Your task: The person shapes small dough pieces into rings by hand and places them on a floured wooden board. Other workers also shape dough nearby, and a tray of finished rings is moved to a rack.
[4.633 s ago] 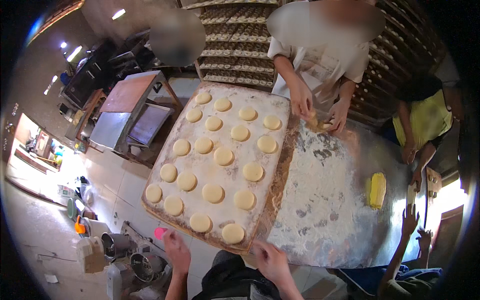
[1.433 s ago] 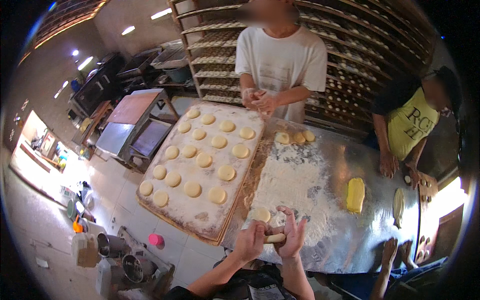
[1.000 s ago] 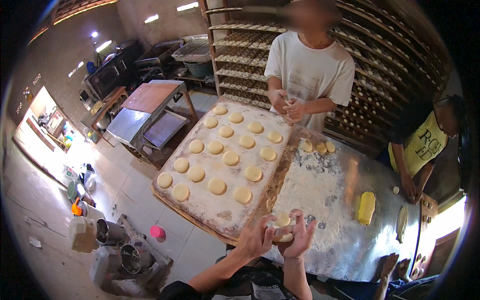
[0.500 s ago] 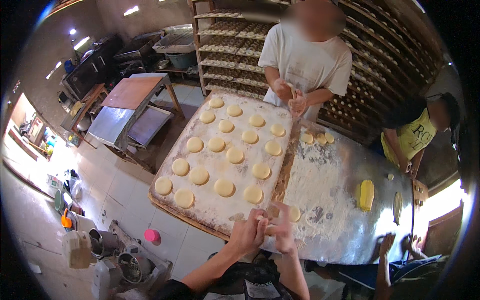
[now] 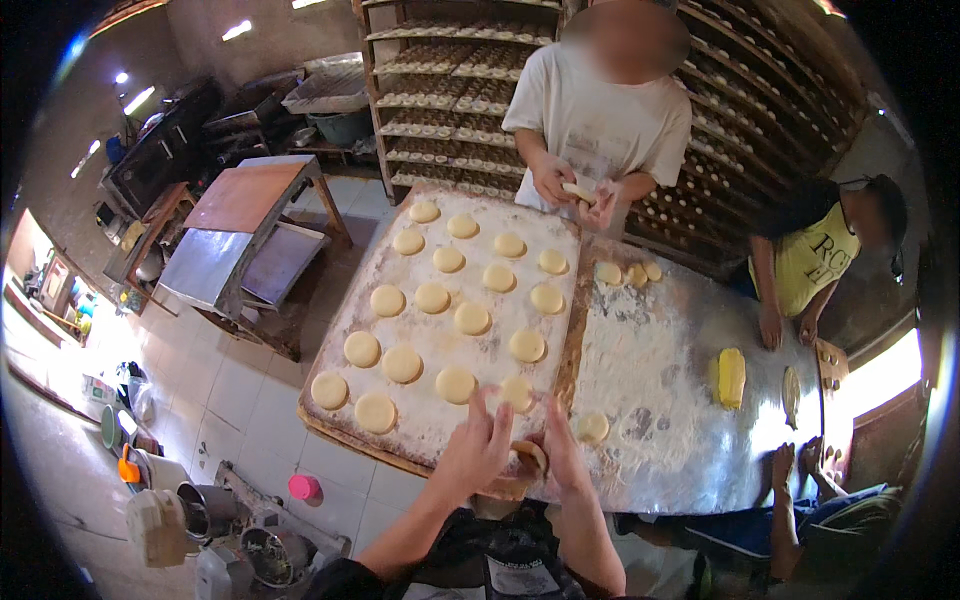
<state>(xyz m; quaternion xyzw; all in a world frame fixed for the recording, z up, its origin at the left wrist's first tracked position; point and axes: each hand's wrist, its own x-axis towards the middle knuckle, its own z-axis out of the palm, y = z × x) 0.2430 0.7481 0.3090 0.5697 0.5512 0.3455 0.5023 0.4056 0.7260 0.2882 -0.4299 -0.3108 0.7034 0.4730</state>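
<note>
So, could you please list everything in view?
board: one, whitish, centre
metal table: one, silver, right
dough rounds: eighteen, pale yellow, on board
loose dough pieces: four, pale, on table
yellow block: one, yellow, on table
pale strip: one, pale, table's right
pink container: one, pink, floor
side table: one, grey-reddish, left
racks: count unclear, brown, behind
buckets: several, mixed colours, lower left
people: three, clothes varied, behind and right
folded dough: one, pale, between own hands
left hand: one, bare, lower centre
right hand: one, bare, lower centre
</note>
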